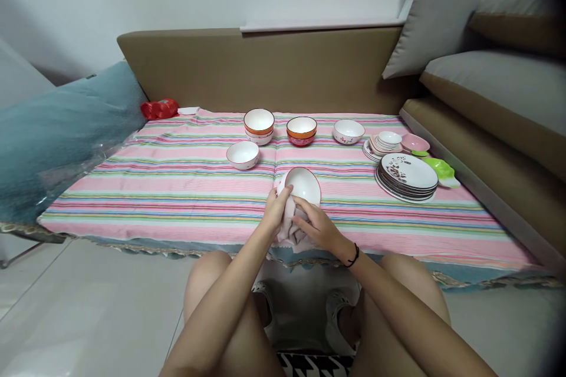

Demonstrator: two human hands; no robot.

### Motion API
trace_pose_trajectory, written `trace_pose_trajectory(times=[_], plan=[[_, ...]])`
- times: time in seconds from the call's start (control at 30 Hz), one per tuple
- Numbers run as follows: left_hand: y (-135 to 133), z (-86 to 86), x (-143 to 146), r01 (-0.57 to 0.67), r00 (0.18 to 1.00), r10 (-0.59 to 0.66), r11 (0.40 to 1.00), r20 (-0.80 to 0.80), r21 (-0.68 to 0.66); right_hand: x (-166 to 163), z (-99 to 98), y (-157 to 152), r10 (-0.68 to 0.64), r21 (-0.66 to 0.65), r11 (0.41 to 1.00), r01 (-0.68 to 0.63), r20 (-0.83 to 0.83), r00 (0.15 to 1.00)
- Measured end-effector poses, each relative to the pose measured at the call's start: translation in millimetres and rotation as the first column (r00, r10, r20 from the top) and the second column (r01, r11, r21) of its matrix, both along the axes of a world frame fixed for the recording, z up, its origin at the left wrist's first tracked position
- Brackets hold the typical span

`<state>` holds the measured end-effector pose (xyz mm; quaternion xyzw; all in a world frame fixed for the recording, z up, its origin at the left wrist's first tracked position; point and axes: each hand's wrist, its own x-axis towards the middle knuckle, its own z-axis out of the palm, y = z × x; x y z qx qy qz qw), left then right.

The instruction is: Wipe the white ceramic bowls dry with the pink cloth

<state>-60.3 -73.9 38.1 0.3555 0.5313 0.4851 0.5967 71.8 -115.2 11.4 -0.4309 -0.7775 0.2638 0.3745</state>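
Observation:
A white bowl with a red rim (pixel 308 184) is tilted toward me near the front of the striped cloth. My left hand (pixel 277 207) grips its near left side, thumb at the rim. A pale pinkish cloth (pixel 289 230) is bunched against the bowl's near side, and my right hand (pixel 319 226) has its fingers closed on it. Some of my right fingertips are hidden in the folds. Beyond, to the left, sits another red-rimmed white bowl (pixel 243 156), upright.
Behind stand stacked bowls (pixel 259 123), an orange-and-red bowl stack (pixel 301 131) and a flowered bowl (pixel 349 132). To the right are stacked plates (pixel 409 172), small dishes (pixel 389 140), a pink dish (pixel 415 142) and a green leaf-shaped dish (pixel 442 172). A red package (pixel 160 109) lies far left.

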Motion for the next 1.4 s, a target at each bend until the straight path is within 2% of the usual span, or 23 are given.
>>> trace_pose_trajectory(times=[0.13, 0.3, 0.4, 0.5, 0.6, 0.7, 0.77, 0.93, 1.0, 1.1, 1.17, 1.23, 1.33, 1.4], plan=[[-2.7, 0.3, 2.6, 0.022, 1.000, -0.022, 1.000, 0.001, -0.011, -4.9, -1.5, -2.1, -0.069, 0.024, 0.997, 0.066, 0.156, 0.985], [-2.9, -2.1, 6.0, 0.052, 0.999, -0.052, 0.999, -0.004, -0.009, -2.8, -6.8, -0.5, -0.153, 0.205, 0.975, 0.089, 0.322, 0.934], [-0.9, -0.4, 5.2, 0.051, 0.998, -0.052, 0.999, -0.029, -0.014, 5.4, -13.4, 4.5, -0.225, 0.297, 0.951, 0.090, 0.459, 0.860], [-0.1, 5.2, 4.3, 0.068, 0.996, -0.069, 0.998, -0.048, -0.017, 14.8, -19.3, 9.1, -0.269, 0.302, 0.946, 0.114, 0.544, 0.794], [-2.2, 9.9, 4.9, 0.094, 0.994, -0.095, 0.995, -0.052, -0.030, 20.7, -20.4, 10.1, -0.238, 0.277, 0.956, 0.097, 0.537, 0.809], [-4.3, 8.5, 5.7, 0.113, 0.992, -0.115, 0.992, -0.042, -0.051, 20.3, -15.8, 7.5, -0.160, 0.249, 0.967, 0.052, 0.437, 0.885], [-4.1, 4.8, 5.1, 0.119, 0.993, -0.119, 0.991, -0.009, -0.065, 16.9, -11.4, 4.3, -0.151, 0.274, 0.960, 0.059, 0.326, 0.933], [0.4, -0.5, 1.4, 0.104, 0.985, -0.094, 0.992, 0.147, -0.065, 6.1, -4.6, -5.6, -0.290, 0.408, 0.881, 0.239, 0.067, 0.955], [1.7, 0.1, 0.2, 0.100, 0.979, -0.085, 0.993, 0.186, -0.069, 3.8, -3.8, -8.4, -0.301, 0.409, 0.876, 0.257, 0.046, 0.952], [2.7, 0.0, -1.5, 0.106, 0.968, -0.085, 0.991, 0.234, -0.079, 2.8, -2.9, -9.8, -0.260, 0.388, 0.896, 0.215, 0.067, 0.963], [3.1, -1.8, -2.6, 0.097, 0.975, -0.077, 0.991, 0.207, -0.090, 2.9, -2.1, -9.3, -0.218, 0.315, 0.927, 0.205, 0.006, 0.976], [3.1, -4.2, -3.8, 0.081, 0.989, -0.066, 0.990, 0.135, -0.113, 3.8, -1.7, -7.4, -0.235, 0.145, 0.955, 0.259, -0.161, 0.959], [2.5, -5.3, -5.2, 0.081, 0.995, -0.073, 0.988, 0.066, -0.133, 9.1, -2.3, -0.5, -0.394, -0.169, 0.919, 0.357, -0.439, 0.808], [2.1, -4.0, -5.9, 0.104, 0.992, -0.093, 0.986, 0.082, -0.131, 17.4, -3.6, 7.0, -0.475, -0.282, 0.880, 0.383, -0.564, 0.675]])
